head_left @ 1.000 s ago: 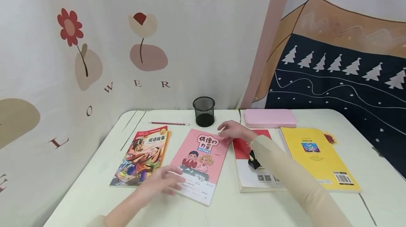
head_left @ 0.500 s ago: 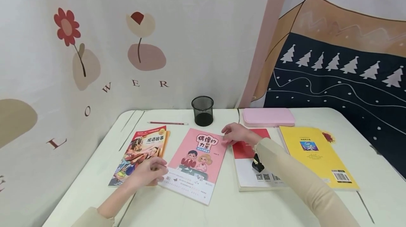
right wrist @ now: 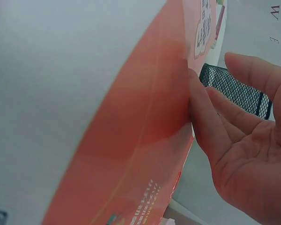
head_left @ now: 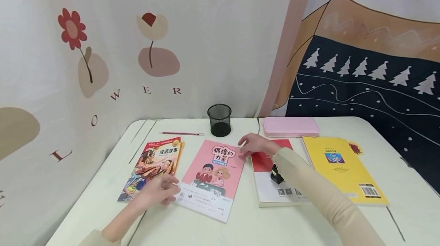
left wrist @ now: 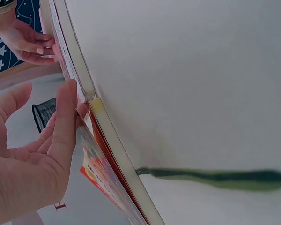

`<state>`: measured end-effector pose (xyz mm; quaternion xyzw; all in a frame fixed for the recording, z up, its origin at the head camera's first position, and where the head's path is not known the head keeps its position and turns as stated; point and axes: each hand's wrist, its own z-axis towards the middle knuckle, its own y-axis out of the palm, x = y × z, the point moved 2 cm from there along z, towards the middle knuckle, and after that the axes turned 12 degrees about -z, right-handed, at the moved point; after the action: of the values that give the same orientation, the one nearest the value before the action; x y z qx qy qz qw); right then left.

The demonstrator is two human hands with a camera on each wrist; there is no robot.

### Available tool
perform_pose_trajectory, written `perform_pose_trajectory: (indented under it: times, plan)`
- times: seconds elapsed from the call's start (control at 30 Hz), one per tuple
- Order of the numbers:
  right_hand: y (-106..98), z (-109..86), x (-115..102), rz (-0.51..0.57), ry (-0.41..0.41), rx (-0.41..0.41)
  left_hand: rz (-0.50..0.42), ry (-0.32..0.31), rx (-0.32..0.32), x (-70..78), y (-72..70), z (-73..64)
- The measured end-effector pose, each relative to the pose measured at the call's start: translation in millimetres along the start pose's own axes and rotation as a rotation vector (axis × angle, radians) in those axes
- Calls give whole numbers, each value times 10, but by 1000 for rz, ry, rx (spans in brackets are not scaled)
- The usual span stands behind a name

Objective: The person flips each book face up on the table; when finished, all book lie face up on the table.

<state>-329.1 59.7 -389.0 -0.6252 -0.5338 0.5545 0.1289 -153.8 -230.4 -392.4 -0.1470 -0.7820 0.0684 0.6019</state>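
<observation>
A pink book (head_left: 213,179) with cartoon children and a white lower band lies in the middle of the table, slightly turned. My right hand (head_left: 258,143) is at its upper right corner, fingers extended, thumb apart in the right wrist view, with fingertips right at the book's edge. The left hand (head_left: 158,190) is by the pink book's lower left corner, overlapping the colourful storybook (head_left: 156,158) in the head view; its thumb and fingers are spread apart in the left wrist view. Beneath the right forearm lies a red and white book (head_left: 269,194), partly hidden.
On the right lies a yellow book (head_left: 343,173) with a barcode. Along the back are a pencil (head_left: 182,133), a black mesh pen cup (head_left: 220,120) and a pink pencil case (head_left: 290,127). A printed curtain (head_left: 220,47) hangs behind the table.
My left hand has moved left, from over the pink book's left side to its lower left corner. The right hand stays near the upper right corner; the books look unmoved.
</observation>
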Motion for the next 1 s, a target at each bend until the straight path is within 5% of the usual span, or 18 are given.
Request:
perform_pose_trajectory:
  times: [0.23,0.47,0.67,1.0]
  plan:
    - [25,12,-22,-43,-79,11,14,-4,-63,-43,17,-77]
    - [54,2,6,-3,-51,87,77,38,-99,-100,13,-119]
    - [56,-28,-33,-81,-19,148,204,83,-83,-108,40,-166]
    - [101,-46,-75,-153,-13,106,450,110,-28,-81,107,-228]
